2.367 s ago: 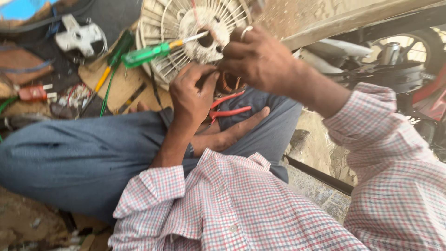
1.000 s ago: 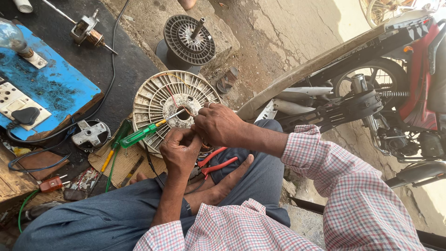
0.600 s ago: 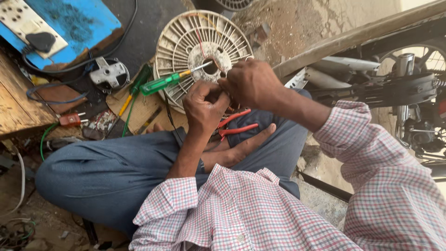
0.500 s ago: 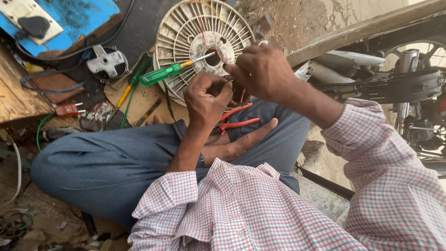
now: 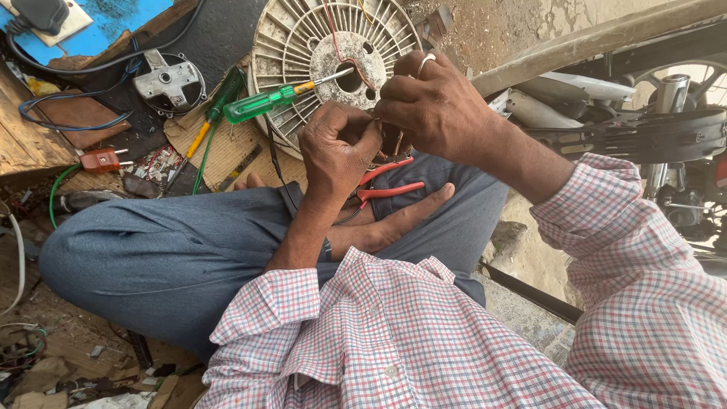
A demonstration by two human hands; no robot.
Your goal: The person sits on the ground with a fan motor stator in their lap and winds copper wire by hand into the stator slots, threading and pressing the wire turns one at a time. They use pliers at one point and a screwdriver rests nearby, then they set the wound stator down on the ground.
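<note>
- Dusty ground (image 5: 522, 30) of bare earth and concrete lies under us — we sit cross-legged on it in blue-grey trousers and a checked shirt.
- At upper left a blue board (image 5: 113, 19) with a white socket lies beside a worn wooden plank (image 5: 23, 144); black and blue cables loop across the dark mat between them.
- A flattened piece of cardboard (image 5: 227, 151) covers the ground before our knee, with a small metal bracket (image 5: 168, 79) just above it and an orange plug (image 5: 100, 160) to its left.
- Along the right side we see a motorbike (image 5: 644, 129), its dark frame and wheel close to our sleeve.
- A white ribbed fan rotor (image 5: 303, 53) stands tilted before us, thin red wire trailing over its hub.
- A green-handled screwdriver (image 5: 261, 104) rests across the rotor, its tip at the hub.
- Our left hand (image 5: 338, 148) is curled shut, fingers pinched on something small that we cannot make out.
- Our right hand (image 5: 435, 106), ring on one finger, is closed too, fingertips meeting the left's at the rotor's lower edge.
- Red-handled pliers (image 5: 386, 182) lie in our lap — just beneath both hands.
</note>
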